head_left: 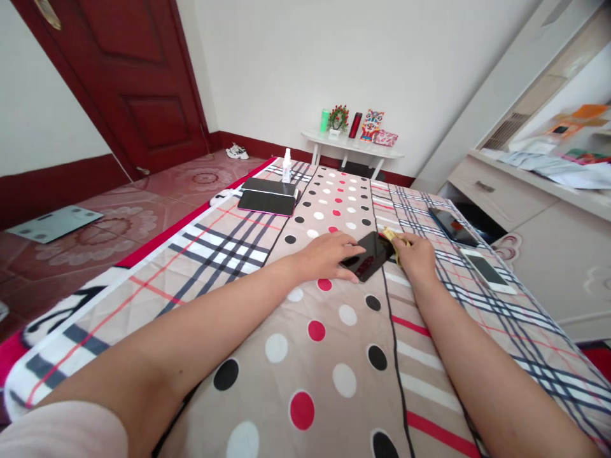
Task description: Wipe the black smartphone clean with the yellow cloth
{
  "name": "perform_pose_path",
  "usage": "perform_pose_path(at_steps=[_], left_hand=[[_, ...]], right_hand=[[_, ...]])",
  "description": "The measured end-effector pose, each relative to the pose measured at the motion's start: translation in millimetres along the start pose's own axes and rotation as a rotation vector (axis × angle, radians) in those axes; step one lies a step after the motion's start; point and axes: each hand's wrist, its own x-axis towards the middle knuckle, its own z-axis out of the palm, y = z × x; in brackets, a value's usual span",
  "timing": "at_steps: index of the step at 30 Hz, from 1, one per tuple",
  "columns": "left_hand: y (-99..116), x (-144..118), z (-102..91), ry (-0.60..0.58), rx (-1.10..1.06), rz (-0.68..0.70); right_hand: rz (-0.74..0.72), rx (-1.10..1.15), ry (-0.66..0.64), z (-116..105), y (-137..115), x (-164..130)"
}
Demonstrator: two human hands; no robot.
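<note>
Left hand [327, 256] flat, fingers spread, pressing glossy black slab phone [370, 254] onto dotted beige bedspread [329, 331]. Right hand [416, 254] pinching small yellow cloth [394, 238] at phone's edge.

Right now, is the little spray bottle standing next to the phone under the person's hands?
No, the spray bottle stands at the bed's far end by two dark devices, well apart from the black phone.

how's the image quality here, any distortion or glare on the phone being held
Head view: strong wide-angle bending, the door frame and cabinet edges lean outward. Even, soft daylight with faint shadows under the left hand and right hand. The black phone between them shows only a dim red reflection, no harsh glare. Far shelf items look slightly soft.
</note>
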Motion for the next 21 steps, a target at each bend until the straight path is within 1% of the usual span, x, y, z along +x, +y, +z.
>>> perform_pose_path(at_steps=[5,8,11,14,17,21], left_hand=[[24.0,4.6,0.2,-0.06,0.119,0.006],[29.4,4.9,0.8,-0.064,0.154,0.002],[29.5,5.2,0.8,-0.048,0.147,-0.021],[27.2,4.8,-2.0,-0.006,0.105,-0.086],[23.6,3.3,-6.3,0.069,0.024,-0.191],[18.1,1.9,-7.6,0.171,-0.18,-0.34]], right_hand=[[0.029,0.119,-0.003,2.9,0.2,-0.2],[0.028,0.189,0.006,4.3,1.1,0.4],[0.029,0.27,0.013,6.9,3.8,2.0],[0.017,0.36,0.029,9.2,6.1,2.7],[0.015,0.429,0.066,9.7,6.8,2.3],[0.035,0.477,0.107,8.8,6.3,0.9]])
